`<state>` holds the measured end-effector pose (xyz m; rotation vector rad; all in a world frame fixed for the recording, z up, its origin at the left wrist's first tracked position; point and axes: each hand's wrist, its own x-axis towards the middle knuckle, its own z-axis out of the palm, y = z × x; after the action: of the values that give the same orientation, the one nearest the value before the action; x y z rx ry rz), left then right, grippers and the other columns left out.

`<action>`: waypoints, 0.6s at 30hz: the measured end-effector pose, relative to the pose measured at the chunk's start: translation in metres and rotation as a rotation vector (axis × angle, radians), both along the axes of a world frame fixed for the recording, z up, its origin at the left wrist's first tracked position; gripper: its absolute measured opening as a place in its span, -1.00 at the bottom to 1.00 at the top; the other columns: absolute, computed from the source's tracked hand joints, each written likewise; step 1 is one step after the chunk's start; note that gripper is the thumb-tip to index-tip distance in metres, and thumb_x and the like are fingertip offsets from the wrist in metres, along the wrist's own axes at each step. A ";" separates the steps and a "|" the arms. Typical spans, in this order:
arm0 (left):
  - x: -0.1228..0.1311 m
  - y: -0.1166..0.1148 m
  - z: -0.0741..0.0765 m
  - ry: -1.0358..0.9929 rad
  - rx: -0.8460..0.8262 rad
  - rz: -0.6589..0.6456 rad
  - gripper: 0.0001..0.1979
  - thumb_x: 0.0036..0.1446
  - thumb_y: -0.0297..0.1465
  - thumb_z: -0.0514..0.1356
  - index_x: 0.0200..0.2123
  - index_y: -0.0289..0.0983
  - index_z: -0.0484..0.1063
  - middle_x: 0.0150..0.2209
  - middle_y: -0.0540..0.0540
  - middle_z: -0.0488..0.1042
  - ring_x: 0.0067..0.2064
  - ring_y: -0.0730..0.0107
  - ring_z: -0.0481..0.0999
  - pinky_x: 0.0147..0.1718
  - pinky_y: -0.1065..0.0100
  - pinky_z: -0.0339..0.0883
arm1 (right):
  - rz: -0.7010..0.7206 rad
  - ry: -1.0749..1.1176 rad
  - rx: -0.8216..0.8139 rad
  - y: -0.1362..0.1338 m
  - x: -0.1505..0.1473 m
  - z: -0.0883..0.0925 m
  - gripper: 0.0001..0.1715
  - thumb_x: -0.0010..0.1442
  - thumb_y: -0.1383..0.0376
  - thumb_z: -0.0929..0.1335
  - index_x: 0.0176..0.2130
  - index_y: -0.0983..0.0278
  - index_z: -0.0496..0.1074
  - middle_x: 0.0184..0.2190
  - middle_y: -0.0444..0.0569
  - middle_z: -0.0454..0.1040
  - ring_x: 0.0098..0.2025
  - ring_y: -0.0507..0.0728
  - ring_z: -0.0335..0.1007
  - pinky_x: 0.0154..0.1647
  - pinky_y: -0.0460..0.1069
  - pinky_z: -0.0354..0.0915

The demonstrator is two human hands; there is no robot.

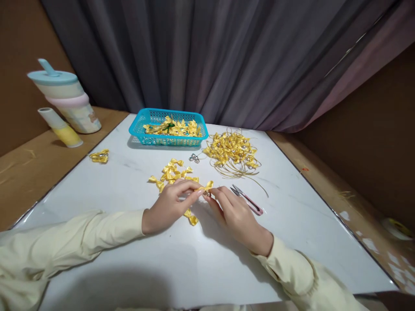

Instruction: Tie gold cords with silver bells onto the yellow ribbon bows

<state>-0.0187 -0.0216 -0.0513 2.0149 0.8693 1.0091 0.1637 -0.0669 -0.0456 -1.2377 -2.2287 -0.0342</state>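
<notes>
Both hands meet over the middle of a white board (181, 259). My left hand (168, 205) pinches a small yellow ribbon bow (207, 186) with its fingertips. My right hand (231, 211) is closed on the same bow from the right. Another yellow bow (191, 217) lies under my hands. Loose yellow bows (171, 171) are scattered just beyond my left hand. Pink-handled thread snips (248, 200) lie on the board right beside my right hand.
A blue basket (138, 127) with yellow bows stands at the back. A tangle of bows on gold cord (231, 152) lies to its right, small silver bells (194, 158) between. A lone bow (99, 156), a tumbler (69, 101) and a paper tube (60, 127) stand far left.
</notes>
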 end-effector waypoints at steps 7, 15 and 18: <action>-0.003 0.015 -0.018 0.085 0.418 -0.051 -0.85 0.22 -0.42 0.09 -0.26 -0.24 0.47 -0.30 -0.10 0.56 -0.17 0.28 0.48 -0.13 0.21 0.24 | 0.003 0.853 -0.969 0.005 -0.007 0.008 -0.64 0.22 0.06 0.25 -0.43 0.28 0.28 -0.59 -0.19 0.20 -0.64 -0.05 0.00 -0.67 -0.12 -0.02; -0.001 0.017 -0.014 0.000 0.125 0.010 -0.85 0.18 -0.38 0.13 -0.31 -0.30 0.48 -0.29 -0.14 0.53 -0.23 0.31 0.48 -0.20 0.26 0.31 | -0.040 1.111 -1.099 0.018 0.002 0.004 -0.62 0.16 0.04 0.30 -0.43 0.31 0.31 -0.59 -0.21 0.19 -0.67 -0.10 -0.12 -0.71 -0.15 -0.09; 0.000 0.015 -0.010 -0.035 -0.119 -0.023 -0.82 0.19 -0.33 0.12 -0.32 -0.30 0.47 -0.33 -0.09 0.53 -0.30 0.36 0.48 -0.29 0.34 0.33 | -0.214 0.995 -0.852 0.023 0.008 0.006 -0.67 0.11 0.08 0.35 -0.29 0.30 0.36 -0.54 -0.20 0.24 -0.64 -0.10 -0.08 -0.68 -0.16 -0.10</action>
<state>-0.0186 -0.0068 -0.0614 1.8985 0.8652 0.9544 0.1721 -0.0438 -0.0397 -1.4213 -1.2041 1.2623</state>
